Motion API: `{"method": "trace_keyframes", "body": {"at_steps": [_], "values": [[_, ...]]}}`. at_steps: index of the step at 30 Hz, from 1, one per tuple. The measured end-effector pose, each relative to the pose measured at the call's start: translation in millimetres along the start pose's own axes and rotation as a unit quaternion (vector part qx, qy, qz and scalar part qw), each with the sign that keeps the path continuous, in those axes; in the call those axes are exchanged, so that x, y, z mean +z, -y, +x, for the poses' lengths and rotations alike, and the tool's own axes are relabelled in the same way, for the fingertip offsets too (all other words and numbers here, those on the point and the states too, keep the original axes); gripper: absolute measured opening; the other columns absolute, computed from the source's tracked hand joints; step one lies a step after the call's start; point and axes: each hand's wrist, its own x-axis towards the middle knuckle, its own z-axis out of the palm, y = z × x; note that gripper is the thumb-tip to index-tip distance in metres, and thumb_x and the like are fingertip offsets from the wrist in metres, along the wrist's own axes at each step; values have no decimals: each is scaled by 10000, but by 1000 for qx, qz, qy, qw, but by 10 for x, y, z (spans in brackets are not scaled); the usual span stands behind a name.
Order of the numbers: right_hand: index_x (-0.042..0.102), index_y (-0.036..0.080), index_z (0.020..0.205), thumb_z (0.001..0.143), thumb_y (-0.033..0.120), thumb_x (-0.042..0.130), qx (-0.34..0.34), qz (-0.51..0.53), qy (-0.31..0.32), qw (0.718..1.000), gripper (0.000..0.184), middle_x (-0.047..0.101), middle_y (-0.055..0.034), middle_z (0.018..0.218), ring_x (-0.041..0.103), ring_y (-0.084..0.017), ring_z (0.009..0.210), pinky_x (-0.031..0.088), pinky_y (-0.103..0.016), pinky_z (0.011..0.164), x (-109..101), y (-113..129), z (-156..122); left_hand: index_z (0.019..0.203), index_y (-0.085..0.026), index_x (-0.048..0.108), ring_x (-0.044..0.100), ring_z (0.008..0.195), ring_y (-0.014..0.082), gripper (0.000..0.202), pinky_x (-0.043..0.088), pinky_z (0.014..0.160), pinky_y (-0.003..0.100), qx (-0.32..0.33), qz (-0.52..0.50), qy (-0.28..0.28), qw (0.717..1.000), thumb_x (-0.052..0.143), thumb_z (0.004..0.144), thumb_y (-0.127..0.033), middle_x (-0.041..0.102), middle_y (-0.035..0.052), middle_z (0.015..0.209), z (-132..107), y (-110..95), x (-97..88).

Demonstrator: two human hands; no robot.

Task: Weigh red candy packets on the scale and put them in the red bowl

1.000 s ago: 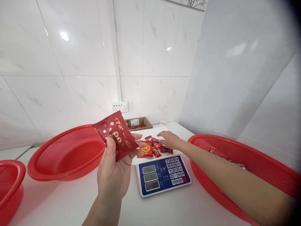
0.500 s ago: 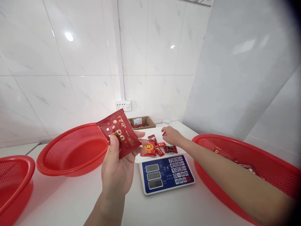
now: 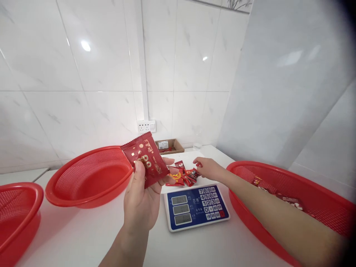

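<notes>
My left hand [image 3: 143,204] holds up a dark red snack packet [image 3: 146,161] with gold print, thumb across its front and the other fingers behind. Beyond it, several small red packets [image 3: 176,178] lie in a heap on the pale platform of a digital scale [image 3: 198,207]. My right hand [image 3: 207,167] is at the right side of that heap, fingers curled together, with a bit of a small red packet [image 3: 198,164] showing at the fingertips. A dark red and black packet [image 3: 192,175] lies just below those fingertips.
A large red basket [image 3: 89,178] stands at left, with another red basket [image 3: 19,218] nearer. Under my right forearm is a red basket [image 3: 319,207] containing several packets [image 3: 290,200]. A cardboard box [image 3: 178,146] sits by the wall below a power socket [image 3: 146,126].
My right hand has moved down toward the heap. The dark packet at the heap's right has shifted left against the others. My left hand still holds its packet, slightly farther right in view.
</notes>
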Motion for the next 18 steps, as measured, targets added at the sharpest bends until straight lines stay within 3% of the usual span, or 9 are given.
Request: {"method": "trace_keyframes", "body": {"at_steps": [3,6,8,10,12,14,16,18], "values": [[567,206,1035,767,120,420,-35,27,-65,997,318,607,-54,1090,563,-175,1001,425,-274,856,-81,3,-236,964,-162,596,636,754,202,342,523,572,284,4,5,0,1000,394,891,-428,657,94,908,0,3,-2],[565,245,1028,805,239,418,-34,157,-56,985,267,625,-21,893,597,-152,749,479,-289,706,-81,-75,-636,945,-161,602,633,736,204,345,518,585,293,-10,15,5,1000,404,884,-437,659,89,882,-21,31,21],[542,262,1069,793,327,482,-37,260,-12,965,290,598,-10,839,571,-148,669,482,-295,639,19,-166,-931,922,-156,605,632,737,210,356,515,615,308,-51,41,48,997,395,885,-441,659,94,863,-54,59,52],[504,295,1126,776,440,527,-74,359,-11,931,379,567,-23,923,566,-165,736,482,-295,627,195,-271,-1195,912,-161,601,627,761,213,335,506,647,312,-108,108,148,977,392,890,-422,655,94,860,-102,92,93],[425,338,1222,740,556,536,-125,408,-35,903,540,560,-44,973,570,-200,818,489,-320,668,411,-368,-1396,900,-179,596,621,760,208,278,489,639,294,-135,232,288,919,411,886,-387,651,77,836,-163,139,142],[344,375,1286,683,699,473,-176,437,-45,881,698,533,-62,1063,554,-246,949,480,-364,773,622,-445,-1528,867,-192,592,617,716,208,243,466,602,283,-112,382,416,818,435,871,-377,646,59,797,-235,211,195],[282,400,1319,664,745,422,-196,457,-35,867,753,497,-63,1129,512,-269,1054,464,-380,826,802,-501,-1606,869,-192,586,616,685,220,256,451,575,290,-90,481,482,727,427,866,-393,646,61,792,-316,315,247],[254,408,1331,694,738,379,-188,462,0,867,729,452,-56,1193,441,-282,1157,442,-389,872,956,-546,-1664,896,-180,578,618,653,243,311,440,549,308,-61,556,511,653,394,865,-430,650,79,811,-405,441,295]]}}
